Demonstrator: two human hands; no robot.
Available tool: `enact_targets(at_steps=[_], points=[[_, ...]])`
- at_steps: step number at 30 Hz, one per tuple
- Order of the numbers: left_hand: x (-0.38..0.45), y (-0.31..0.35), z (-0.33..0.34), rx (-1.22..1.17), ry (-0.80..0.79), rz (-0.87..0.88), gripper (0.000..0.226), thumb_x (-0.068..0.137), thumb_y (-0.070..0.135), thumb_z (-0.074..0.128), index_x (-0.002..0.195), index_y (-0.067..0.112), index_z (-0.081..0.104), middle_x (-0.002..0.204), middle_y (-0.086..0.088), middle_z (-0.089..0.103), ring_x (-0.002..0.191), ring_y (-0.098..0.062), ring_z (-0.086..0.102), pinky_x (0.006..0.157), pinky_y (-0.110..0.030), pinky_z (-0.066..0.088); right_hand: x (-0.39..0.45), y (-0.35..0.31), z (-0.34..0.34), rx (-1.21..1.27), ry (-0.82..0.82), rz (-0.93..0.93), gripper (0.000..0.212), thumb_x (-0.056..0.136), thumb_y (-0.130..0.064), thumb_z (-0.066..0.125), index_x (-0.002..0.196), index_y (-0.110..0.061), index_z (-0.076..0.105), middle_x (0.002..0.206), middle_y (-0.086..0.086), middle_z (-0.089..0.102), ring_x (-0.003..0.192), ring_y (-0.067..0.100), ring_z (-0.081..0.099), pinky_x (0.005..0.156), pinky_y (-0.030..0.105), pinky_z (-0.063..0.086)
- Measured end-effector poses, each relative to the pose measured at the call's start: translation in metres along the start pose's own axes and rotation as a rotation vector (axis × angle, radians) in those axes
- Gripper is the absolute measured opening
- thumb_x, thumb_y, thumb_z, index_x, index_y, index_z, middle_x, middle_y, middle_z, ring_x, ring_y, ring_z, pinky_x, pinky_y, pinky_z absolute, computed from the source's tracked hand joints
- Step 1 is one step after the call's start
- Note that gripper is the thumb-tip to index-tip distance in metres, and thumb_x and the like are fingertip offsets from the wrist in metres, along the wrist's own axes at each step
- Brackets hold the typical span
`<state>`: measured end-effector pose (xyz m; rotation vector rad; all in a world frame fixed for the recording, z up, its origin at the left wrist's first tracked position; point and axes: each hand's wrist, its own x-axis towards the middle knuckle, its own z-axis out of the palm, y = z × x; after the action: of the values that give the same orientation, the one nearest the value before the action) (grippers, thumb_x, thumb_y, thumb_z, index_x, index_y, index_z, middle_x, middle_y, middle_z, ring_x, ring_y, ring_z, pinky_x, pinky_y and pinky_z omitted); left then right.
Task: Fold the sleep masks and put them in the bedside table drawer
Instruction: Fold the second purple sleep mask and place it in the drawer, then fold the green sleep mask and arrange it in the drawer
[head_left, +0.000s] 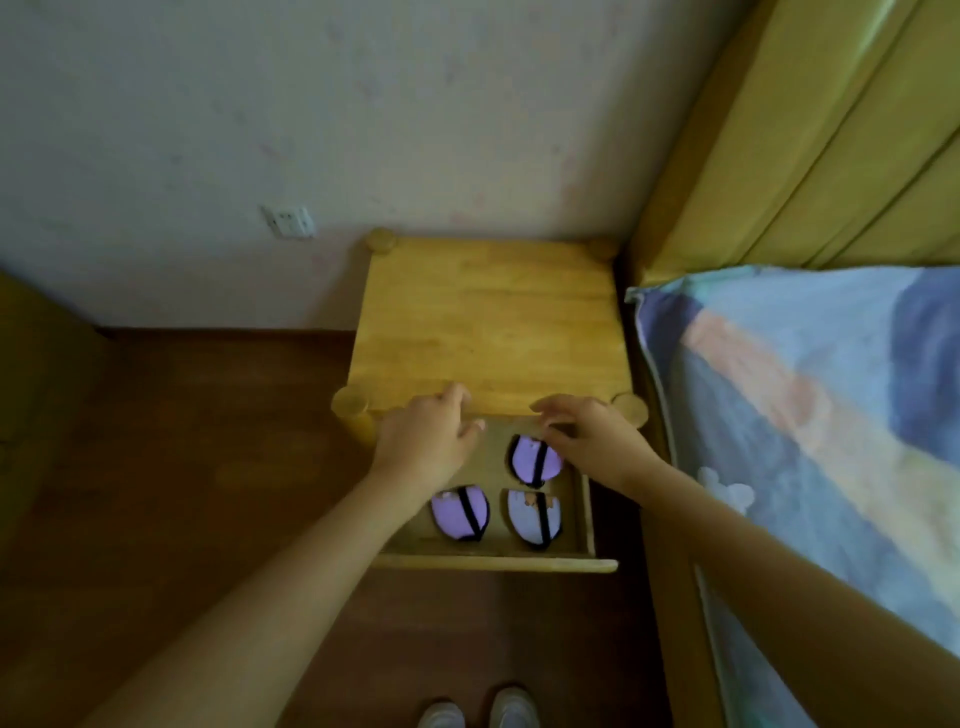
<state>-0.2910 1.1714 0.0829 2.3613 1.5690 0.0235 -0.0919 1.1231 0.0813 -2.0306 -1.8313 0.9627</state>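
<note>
Three folded sleep masks lie in the open drawer (587, 519) of the wooden bedside table (488, 322), all purple with a black strap across each. One mask (535, 460) sits toward the back on the right side, partly under the right hand; a second mask (460, 513) lies at the front left, and a third, paler mask (534, 516) lies at the front right, just beside the second. The masks rest apart from one another on the drawer's brown bottom. The left hand (426, 436) hovers over the back left part of the drawer, near the front edge of the tabletop, its grip loose: the fingers are relaxed and slightly curled and hold nothing. The right hand (587, 441) reaches over the back right of the drawer, its fingers bent downward above the rear mask; the picture is too blurred to tell whether the fingertips pinch the mask or only touch it. The bedside table stands in a corner against a pale wall with a white socket (290, 222). To the right is a bed (805, 415) with a blue patterned cover and a yellow headboard (805, 130). Below, on the dark wooden floor (182, 467), the toes of two light shoes (478, 712) show.
</note>
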Motion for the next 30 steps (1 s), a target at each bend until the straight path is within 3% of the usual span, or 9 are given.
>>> enact_targets(at_steps=[3,7,10,14,21,25,27,30], points=[[-0.017,0.034,-0.08,0.057,0.049,0.066,0.036,0.094,0.052,0.04,0.118,0.027,0.048,0.089,0.01,0.067,0.075,-0.011,0.063,0.057,-0.033,0.053,-0.042,-0.048,-0.069,0.047,0.115,-0.072,0.032,0.09,-0.024,0.056,0.123,-0.026,0.057,0.114,-0.01,0.066,0.112,0.012,0.056,0.095,0.037,0.047],[-0.052,0.095,-0.191,0.052,0.164,0.214,0.035,0.093,0.05,0.041,0.12,0.028,0.049,0.099,0.011,0.067,0.087,-0.013,0.063,0.063,-0.03,0.049,-0.115,-0.101,-0.174,0.073,0.343,-0.144,0.031,0.089,-0.02,0.06,0.12,-0.021,0.059,0.112,-0.005,0.067,0.111,0.016,0.058,0.097,0.036,0.045],[-0.064,0.132,-0.253,0.078,0.293,0.298,0.036,0.093,0.051,0.042,0.119,0.027,0.048,0.096,0.008,0.068,0.087,-0.015,0.064,0.065,-0.03,0.047,-0.162,-0.123,-0.231,0.037,0.447,-0.162,0.032,0.089,-0.018,0.06,0.121,-0.02,0.06,0.114,-0.004,0.067,0.112,0.015,0.057,0.095,0.029,0.043],[-0.078,0.176,-0.319,0.088,0.452,0.457,0.038,0.092,0.049,0.045,0.119,0.023,0.05,0.099,0.002,0.068,0.089,-0.022,0.064,0.067,-0.033,0.045,-0.219,-0.14,-0.285,-0.058,0.572,-0.156,0.037,0.089,-0.02,0.06,0.126,-0.024,0.055,0.117,-0.009,0.065,0.116,0.011,0.053,0.097,0.029,0.04],[-0.102,0.211,-0.378,0.042,0.551,0.664,0.037,0.089,0.054,0.046,0.117,0.03,0.051,0.099,0.01,0.067,0.092,-0.016,0.062,0.067,-0.03,0.038,-0.298,-0.171,-0.331,-0.155,0.753,-0.066,0.039,0.091,-0.027,0.058,0.129,-0.03,0.05,0.123,-0.014,0.059,0.12,0.006,0.047,0.099,0.029,0.04],[-0.111,0.21,-0.4,0.049,0.573,0.845,0.044,0.089,0.058,0.043,0.125,0.033,0.047,0.107,0.008,0.064,0.092,-0.015,0.061,0.07,-0.03,0.048,-0.34,-0.193,-0.335,-0.196,0.873,0.009,0.036,0.093,-0.03,0.054,0.128,-0.03,0.051,0.124,-0.015,0.056,0.125,0.008,0.045,0.104,0.039,0.041],[-0.114,0.216,-0.415,0.015,0.595,0.958,0.049,0.09,0.057,0.044,0.132,0.033,0.045,0.113,0.006,0.064,0.096,-0.016,0.061,0.071,-0.029,0.047,-0.361,-0.205,-0.331,-0.233,0.955,0.055,0.034,0.095,-0.032,0.05,0.128,-0.031,0.051,0.123,-0.019,0.055,0.13,0.009,0.041,0.106,0.045,0.037],[-0.124,0.227,-0.429,-0.062,0.581,1.084,0.054,0.09,0.06,0.039,0.136,0.033,0.043,0.122,0.007,0.061,0.104,-0.016,0.059,0.073,-0.029,0.046,-0.391,-0.224,-0.319,-0.264,1.034,0.136,0.034,0.096,-0.038,0.044,0.129,-0.031,0.052,0.13,-0.012,0.056,0.136,0.009,0.034,0.109,0.042,0.029]])
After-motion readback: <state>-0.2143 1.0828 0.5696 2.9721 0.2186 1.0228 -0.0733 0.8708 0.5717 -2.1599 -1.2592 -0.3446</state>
